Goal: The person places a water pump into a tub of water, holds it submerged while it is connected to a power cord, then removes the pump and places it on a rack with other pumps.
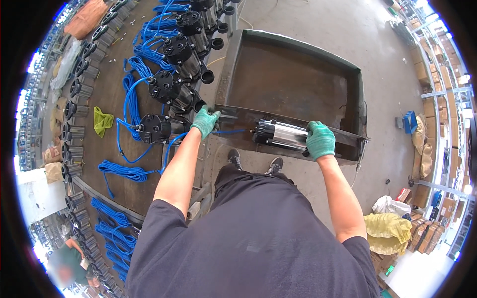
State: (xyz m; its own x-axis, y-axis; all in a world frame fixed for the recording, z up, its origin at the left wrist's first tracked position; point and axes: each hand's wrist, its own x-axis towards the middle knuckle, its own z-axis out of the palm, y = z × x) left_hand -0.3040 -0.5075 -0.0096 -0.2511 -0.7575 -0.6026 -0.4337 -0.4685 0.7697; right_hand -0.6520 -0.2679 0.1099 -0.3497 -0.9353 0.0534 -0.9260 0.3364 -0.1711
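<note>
My right hand (320, 139), in a green glove, is closed round one end of a steel and black submersible pump (289, 135). The pump lies on its side over the near part of a rectangular metal tank (361, 94). From its black end a blue cable (233, 131) runs left, passing beneath my left hand (205, 121). That gloved hand is at the bench edge, beside the black outlet of a standing pump (174, 92). Its fingers look curled, but what they grip is hidden. Another pump (158, 129) lies left of my left wrist.
A bench (112, 144) on the left bears rows of pumps, coiled blue cables (124, 171) and a yellow-green bag (103, 121). Shelves with cartons (430, 107) line the right side. Yellow sacks (387, 231) lie at lower right. Another person (69, 260) is at lower left.
</note>
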